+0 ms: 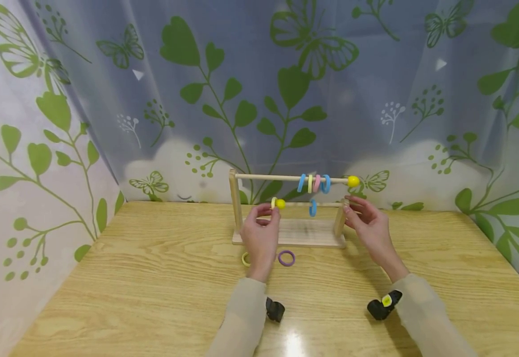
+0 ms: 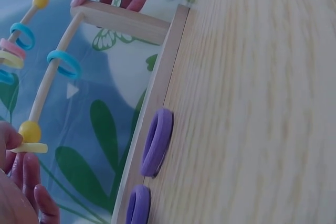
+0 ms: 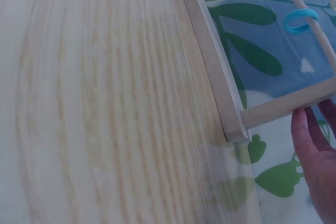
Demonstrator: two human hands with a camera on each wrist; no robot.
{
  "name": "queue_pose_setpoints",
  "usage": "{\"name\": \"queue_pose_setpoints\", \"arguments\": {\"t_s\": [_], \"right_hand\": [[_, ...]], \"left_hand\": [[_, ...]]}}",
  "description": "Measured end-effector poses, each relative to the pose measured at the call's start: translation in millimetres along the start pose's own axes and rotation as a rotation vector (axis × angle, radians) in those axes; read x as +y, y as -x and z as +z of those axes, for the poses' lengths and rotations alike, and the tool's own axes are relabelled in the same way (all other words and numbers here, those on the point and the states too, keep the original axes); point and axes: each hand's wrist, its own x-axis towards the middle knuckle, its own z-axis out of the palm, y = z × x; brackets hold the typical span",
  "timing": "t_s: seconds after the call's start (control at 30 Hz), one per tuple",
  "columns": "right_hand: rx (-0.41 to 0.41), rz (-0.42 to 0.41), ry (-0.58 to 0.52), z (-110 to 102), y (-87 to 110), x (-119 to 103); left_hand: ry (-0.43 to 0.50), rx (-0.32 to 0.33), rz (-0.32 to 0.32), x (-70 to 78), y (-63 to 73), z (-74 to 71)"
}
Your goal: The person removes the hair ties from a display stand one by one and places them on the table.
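My left hand [image 1: 261, 235] pinches a pale yellow ring [image 1: 274, 203] at the yellow ball [image 1: 280, 204] that ends the lower rod [image 1: 297, 204]. In the left wrist view the ring [image 2: 32, 147] lies right beside the ball. One blue ring [image 1: 313, 208] hangs farther along that rod. With fingertips and thumb, my right hand [image 1: 371, 230] holds the top of the short wooden post [image 1: 340, 221] on the rack's right. Above, the upper rod [image 1: 268, 177] carries blue, yellow and pink rings [image 1: 317, 183] and ends in another yellow ball [image 1: 353, 181].
On the table [image 1: 152, 277], in front of the rack's base [image 1: 304, 233], lie a purple ring [image 1: 287, 258] and a yellow-green ring [image 1: 245, 259] partly behind my left hand. The left wrist view shows a second purple ring [image 2: 138, 205]. A patterned curtain [image 1: 250, 59] hangs behind.
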Motion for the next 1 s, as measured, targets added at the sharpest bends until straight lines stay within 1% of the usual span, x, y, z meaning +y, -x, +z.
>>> {"name": "queue_pose_setpoints", "arguments": {"t_s": [0.13, 0.3, 0.43, 0.67, 0.9, 1.0], "right_hand": [[0.003, -0.001, 0.028, 0.3, 0.3, -0.1], [0.004, 0.001, 0.020, 0.6, 0.4, 0.2], [0.003, 0.000, 0.023, 1.0, 0.3, 0.2], [0.006, -0.010, 0.023, 1.9, -1.1, 0.4], [0.004, -0.015, -0.010, 1.0, -0.7, 0.6], [0.005, -0.014, -0.012, 0.8, -0.3, 0.6]], "left_hand": [[-0.011, 0.005, -0.006, -1.4, -1.3, -3.1], [-0.027, 0.009, 0.028, -2.0, -2.8, -8.4], [-0.041, -0.006, 0.050, -2.5, -4.0, -13.5], [-0.054, -0.033, 0.028, -3.2, -7.1, -22.4], [-0.060, -0.051, 0.039, -5.2, -8.9, -29.6], [-0.079, -0.060, 0.024, -6.7, -9.9, -31.7]]}}
